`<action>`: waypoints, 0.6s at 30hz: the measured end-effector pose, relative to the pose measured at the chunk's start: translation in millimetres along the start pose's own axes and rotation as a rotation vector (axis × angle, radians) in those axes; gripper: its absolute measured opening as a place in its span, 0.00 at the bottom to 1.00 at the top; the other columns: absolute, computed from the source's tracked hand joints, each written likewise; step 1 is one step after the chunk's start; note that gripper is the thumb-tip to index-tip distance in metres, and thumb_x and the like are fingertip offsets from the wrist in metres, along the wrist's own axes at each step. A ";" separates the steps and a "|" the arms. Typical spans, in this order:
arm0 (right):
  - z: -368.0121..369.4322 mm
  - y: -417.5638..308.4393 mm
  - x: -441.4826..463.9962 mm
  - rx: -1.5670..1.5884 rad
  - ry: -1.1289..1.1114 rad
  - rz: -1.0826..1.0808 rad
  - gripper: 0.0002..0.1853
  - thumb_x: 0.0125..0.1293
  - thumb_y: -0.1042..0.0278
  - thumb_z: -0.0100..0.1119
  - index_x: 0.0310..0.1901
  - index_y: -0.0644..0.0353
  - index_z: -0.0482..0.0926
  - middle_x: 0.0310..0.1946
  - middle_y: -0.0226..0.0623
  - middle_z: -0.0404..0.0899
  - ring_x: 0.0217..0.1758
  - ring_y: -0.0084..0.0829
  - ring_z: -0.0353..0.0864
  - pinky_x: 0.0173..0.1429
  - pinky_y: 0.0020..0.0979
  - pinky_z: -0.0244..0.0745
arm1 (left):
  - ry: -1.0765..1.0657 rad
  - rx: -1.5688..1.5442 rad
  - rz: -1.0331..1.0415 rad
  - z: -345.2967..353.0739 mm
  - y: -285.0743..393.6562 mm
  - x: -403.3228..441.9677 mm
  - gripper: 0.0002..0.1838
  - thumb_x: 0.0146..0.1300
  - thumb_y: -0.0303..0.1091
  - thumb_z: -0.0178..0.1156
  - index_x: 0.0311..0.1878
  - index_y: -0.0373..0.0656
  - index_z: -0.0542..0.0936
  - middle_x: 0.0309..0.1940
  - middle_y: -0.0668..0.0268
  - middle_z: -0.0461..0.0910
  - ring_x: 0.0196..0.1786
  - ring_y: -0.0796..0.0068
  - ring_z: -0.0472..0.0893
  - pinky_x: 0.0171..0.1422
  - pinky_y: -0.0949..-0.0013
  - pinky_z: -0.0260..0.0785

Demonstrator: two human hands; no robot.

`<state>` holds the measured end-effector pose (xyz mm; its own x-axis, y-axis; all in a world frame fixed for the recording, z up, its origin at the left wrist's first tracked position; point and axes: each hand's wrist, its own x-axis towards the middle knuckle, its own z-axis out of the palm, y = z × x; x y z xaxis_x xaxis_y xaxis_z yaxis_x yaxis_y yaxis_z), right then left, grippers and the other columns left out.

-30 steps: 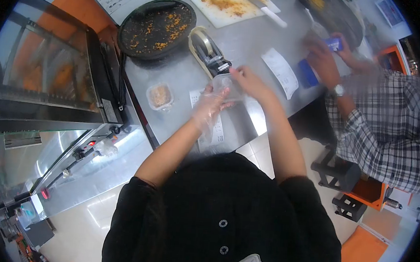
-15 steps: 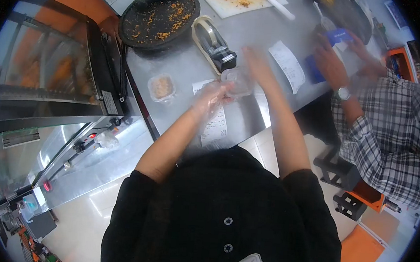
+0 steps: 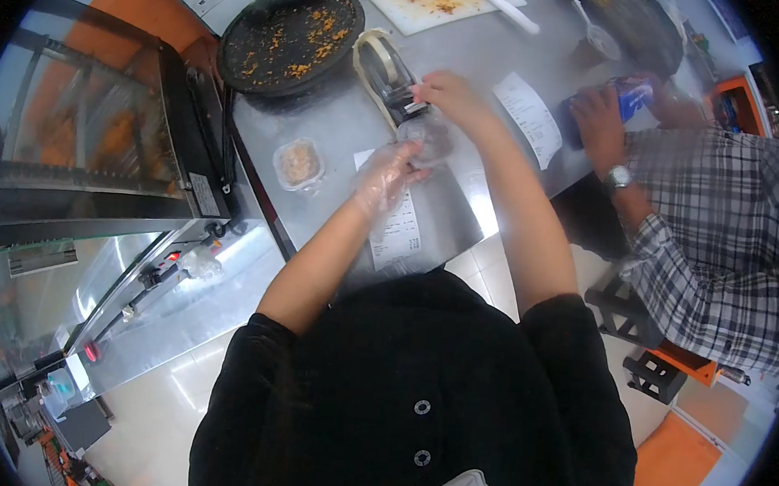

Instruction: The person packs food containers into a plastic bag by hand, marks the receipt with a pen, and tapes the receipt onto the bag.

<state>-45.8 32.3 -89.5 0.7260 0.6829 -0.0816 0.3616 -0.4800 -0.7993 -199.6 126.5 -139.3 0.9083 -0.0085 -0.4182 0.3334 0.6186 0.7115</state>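
Grey metal worktop [image 3: 475, 55] spread out ahead of the person, and from where I stood the nearest thing on it was a narrow white paper receipt [image 3: 398, 230], running partly beneath the left hand [image 3: 383, 179]. That hand, in a thin clear plastic glove, had its fingers closed on a small transparent plastic tub [image 3: 432, 144]; what it contained, if anything, I could not make out. To the left sat a square clear plastic container [image 3: 298, 164] of pale brown food.

Just past the tub stood a black tape dispenser with a cream edge [image 3: 392, 81]. Its long axis slanted from far left to near right, so the cutting end faced the tub and the bare right hand [image 3: 454, 98]. The right was the nearer hand to that end: its fingertips came in from the right, bunched close together, though whether they gripped any tape I could not tell. The dispenser's body lay leftward and away from them.

Out to the right were a second white receipt [image 3: 529, 117] and a co-worker's hand [image 3: 601, 118] by a blue packet [image 3: 635, 96]. Farther off rested a round black pan [image 3: 286, 42] speckled with orange crumbs and a stained white cutting board [image 3: 423, 15].
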 end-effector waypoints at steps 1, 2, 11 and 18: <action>-6.2 -3.6 -13.6 -0.018 0.055 0.006 0.17 0.58 0.52 0.57 0.29 0.59 0.82 0.34 0.37 0.76 0.41 0.33 0.73 0.49 0.33 0.64 | 0.000 0.019 0.002 -5.7 -3.4 4.3 0.25 0.64 0.43 0.53 0.58 0.36 0.66 0.54 0.60 0.71 0.56 0.68 0.72 0.61 0.63 0.64; -13.6 -6.7 -30.6 -0.038 0.107 0.012 0.17 0.57 0.50 0.56 0.29 0.55 0.83 0.35 0.37 0.77 0.41 0.35 0.73 0.52 0.36 0.62 | 0.000 0.035 0.003 -11.0 -7.5 8.7 0.25 0.66 0.43 0.51 0.60 0.36 0.64 0.56 0.59 0.69 0.58 0.68 0.71 0.62 0.63 0.64; 23.3 9.6 -136.4 0.129 0.155 0.092 0.13 0.60 0.54 0.56 0.27 0.52 0.81 0.37 0.32 0.75 0.46 0.32 0.72 0.54 0.37 0.60 | -0.093 -0.093 -0.009 -8.5 -4.9 7.7 0.26 0.62 0.47 0.57 0.57 0.39 0.69 0.49 0.62 0.74 0.52 0.71 0.74 0.57 0.67 0.67; 50.4 18.5 -142.1 0.099 0.371 0.056 0.14 0.60 0.57 0.57 0.26 0.60 0.79 0.34 0.35 0.74 0.39 0.31 0.70 0.45 0.29 0.63 | -0.093 0.007 -0.024 11.3 9.5 -7.8 0.29 0.65 0.54 0.50 0.61 0.42 0.66 0.54 0.63 0.72 0.56 0.72 0.71 0.63 0.70 0.60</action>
<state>-171.7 -45.9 -122.8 0.9116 0.4032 0.0796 0.2705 -0.4429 -0.8548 -200.7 123.6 -122.9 0.9195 -0.0964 -0.3810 0.3567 0.6115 0.7062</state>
